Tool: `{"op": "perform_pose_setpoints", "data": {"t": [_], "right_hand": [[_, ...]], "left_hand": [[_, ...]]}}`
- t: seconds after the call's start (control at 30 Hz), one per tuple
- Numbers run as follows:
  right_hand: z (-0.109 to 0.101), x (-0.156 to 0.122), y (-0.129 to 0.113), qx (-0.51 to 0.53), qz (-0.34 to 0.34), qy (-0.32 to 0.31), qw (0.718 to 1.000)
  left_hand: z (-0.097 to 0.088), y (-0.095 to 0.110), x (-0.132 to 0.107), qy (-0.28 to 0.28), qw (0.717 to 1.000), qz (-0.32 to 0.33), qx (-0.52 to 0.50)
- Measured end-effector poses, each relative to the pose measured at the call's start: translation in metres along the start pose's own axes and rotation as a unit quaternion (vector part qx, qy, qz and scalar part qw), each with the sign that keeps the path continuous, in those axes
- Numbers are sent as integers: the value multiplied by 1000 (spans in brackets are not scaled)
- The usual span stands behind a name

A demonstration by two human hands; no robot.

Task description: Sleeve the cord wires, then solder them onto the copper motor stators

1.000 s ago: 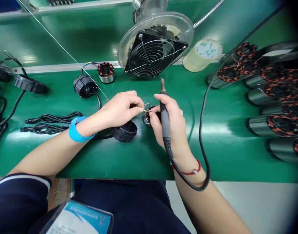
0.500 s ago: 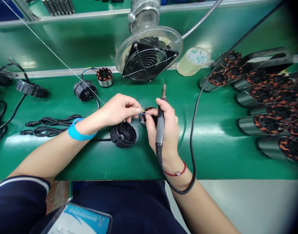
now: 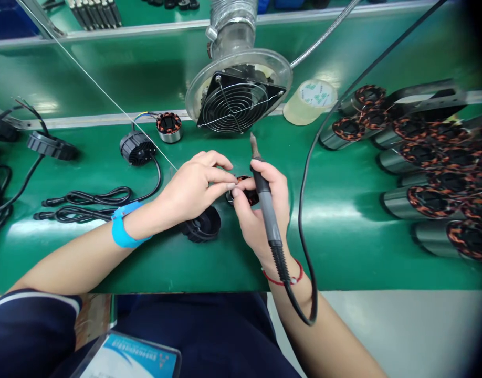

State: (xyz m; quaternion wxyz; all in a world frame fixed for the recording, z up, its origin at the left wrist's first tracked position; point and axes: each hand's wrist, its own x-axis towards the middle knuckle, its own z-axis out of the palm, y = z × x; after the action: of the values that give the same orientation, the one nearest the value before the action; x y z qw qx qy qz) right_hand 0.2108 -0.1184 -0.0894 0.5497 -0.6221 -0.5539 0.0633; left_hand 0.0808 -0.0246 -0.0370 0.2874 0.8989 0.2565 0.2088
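Note:
My right hand is wrapped around a soldering iron, its tip pointing up and away from me. Thumb and forefinger of that hand also pinch together over a small motor stator with copper windings. My left hand meets them there with thumb and forefinger closed at the tips, the other fingers stretched out. What sits between the fingertips is hidden. A black round plastic cap lies partly beneath my left hand, hollow side up.
A fume extractor fan hangs just beyond my hands, beside a roll of tape. Several stators stand at the right. Left are another stator, a corded cap and coiled cables. Solder wire crosses the upper left.
My left fingers have spread and shifted slightly, and the coloured wires seen at the fingertips are now covered. The soldering iron has tilted, its tip swinging left.

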Motion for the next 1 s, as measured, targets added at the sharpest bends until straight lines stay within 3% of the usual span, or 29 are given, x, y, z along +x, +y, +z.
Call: {"op": "perform_pose_setpoints", "data": {"t": [0.23, 0.4, 0.47, 0.73, 0.8, 0.9, 1.0], "right_hand": [[-1, 1, 1, 111, 46, 1, 993], [-2, 2, 0, 138, 59, 22, 988], [-5, 1, 1, 132, 51, 4, 990], [-25, -7, 10, 9, -26, -143, 989], [-24, -8, 12, 4, -16, -122, 992], [-20, -9, 14, 15, 32, -42, 998], [-20, -9, 12, 16, 38, -32, 999]], "left_hand": [[2, -2, -5, -30, 980, 118, 159], [1, 4, -8, -17, 972, 108, 206], [1, 4, -8, -11, 974, 100, 204], [1, -3, -3, -59, 997, -41, 10], [1, -5, -1, -63, 995, -67, -36], [2, -7, 2, -66, 989, -94, -93], [4, -9, 3, -60, 986, -96, -122]]}}
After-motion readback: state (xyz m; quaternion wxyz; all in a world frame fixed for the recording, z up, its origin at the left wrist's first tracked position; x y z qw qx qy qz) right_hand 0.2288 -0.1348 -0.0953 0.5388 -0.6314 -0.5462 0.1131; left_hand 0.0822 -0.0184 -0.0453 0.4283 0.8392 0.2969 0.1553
